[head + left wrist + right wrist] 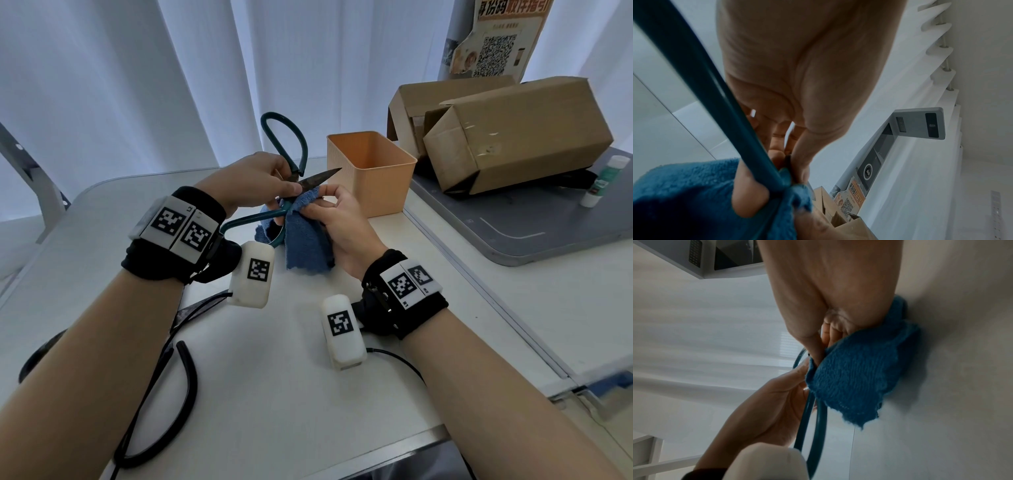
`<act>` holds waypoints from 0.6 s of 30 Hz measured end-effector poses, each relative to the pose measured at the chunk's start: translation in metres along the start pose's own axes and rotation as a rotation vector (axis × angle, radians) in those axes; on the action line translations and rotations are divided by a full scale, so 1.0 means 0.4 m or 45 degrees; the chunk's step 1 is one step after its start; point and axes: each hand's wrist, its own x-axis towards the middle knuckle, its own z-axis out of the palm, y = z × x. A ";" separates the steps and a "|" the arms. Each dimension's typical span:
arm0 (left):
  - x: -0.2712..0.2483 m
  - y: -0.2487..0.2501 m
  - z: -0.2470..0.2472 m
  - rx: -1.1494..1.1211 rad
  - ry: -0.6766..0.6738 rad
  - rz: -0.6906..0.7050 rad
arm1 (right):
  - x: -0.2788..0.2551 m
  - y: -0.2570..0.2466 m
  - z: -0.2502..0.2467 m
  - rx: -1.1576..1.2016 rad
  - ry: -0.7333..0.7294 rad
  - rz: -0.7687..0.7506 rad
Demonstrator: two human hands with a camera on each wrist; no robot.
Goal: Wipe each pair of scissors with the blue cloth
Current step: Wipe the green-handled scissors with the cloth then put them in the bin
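Observation:
Green-handled scissors [301, 150] are held above the white table [274, 394], dark blades spread apart. My left hand [260, 183] pinches them near the pivot, thumb on top. One handle loop rises behind the hand; the other handle [701, 91] runs down toward my wrist. My right hand [334, 219] grips the blue cloth [306, 243] and pinches it around the lower blade; the rest of the cloth hangs down. The upper blade [322, 176] points right, bare. In the right wrist view the cloth [855, 378] bunches under my fingers beside the green handles [809, 418].
A second pair of scissors with black handles [186, 394] lies on the table under my left forearm. An orange bin [371, 171] stands just right of the hands. Cardboard boxes [513, 133] and a small bottle [601, 181] sit on a grey tray [548, 236] at the right.

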 end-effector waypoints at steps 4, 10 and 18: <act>0.001 -0.002 0.002 0.005 0.008 -0.010 | -0.002 -0.006 0.001 -0.007 -0.015 0.028; 0.000 0.002 0.001 0.007 -0.008 -0.012 | -0.001 -0.002 0.005 -0.008 0.031 0.029; -0.002 0.002 0.002 0.003 -0.008 -0.020 | 0.002 0.001 0.005 -0.037 0.002 0.039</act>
